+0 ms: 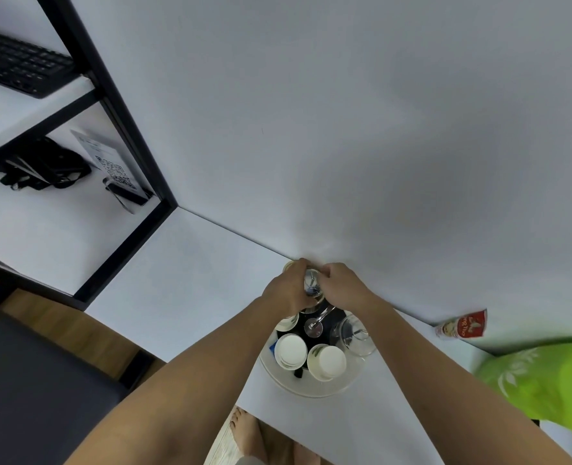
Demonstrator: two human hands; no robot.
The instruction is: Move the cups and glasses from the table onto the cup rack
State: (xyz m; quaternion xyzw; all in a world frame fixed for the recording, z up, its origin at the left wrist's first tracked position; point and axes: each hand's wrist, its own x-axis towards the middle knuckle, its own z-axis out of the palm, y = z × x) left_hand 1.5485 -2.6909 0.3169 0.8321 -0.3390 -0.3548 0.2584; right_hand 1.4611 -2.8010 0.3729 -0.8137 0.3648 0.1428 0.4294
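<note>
Both hands meet above the far side of the round cup rack (pixel 279 380), which stands on the white table (pixel 190 280) near the wall. The left hand (pixel 286 288) and the right hand (pixel 343 285) have their fingers curled around one clear glass (pixel 312 284) — it is held between them, just over the rack. On the rack I count two white cups (pixel 290 351) turned upside down, side by side at the near edge, one stemmed glass (pixel 315 325) lying tilted in the middle, and one clear glass pot (pixel 353 333) at the right side. One more pale cup (pixel 287 323) shows partly under the left wrist. Well apart to the right lie one red-and-white packet (pixel 462 325) against the wall and one green bag (pixel 546 380). On the shelves at left — one black keyboard (pixel 19 62).
</note>
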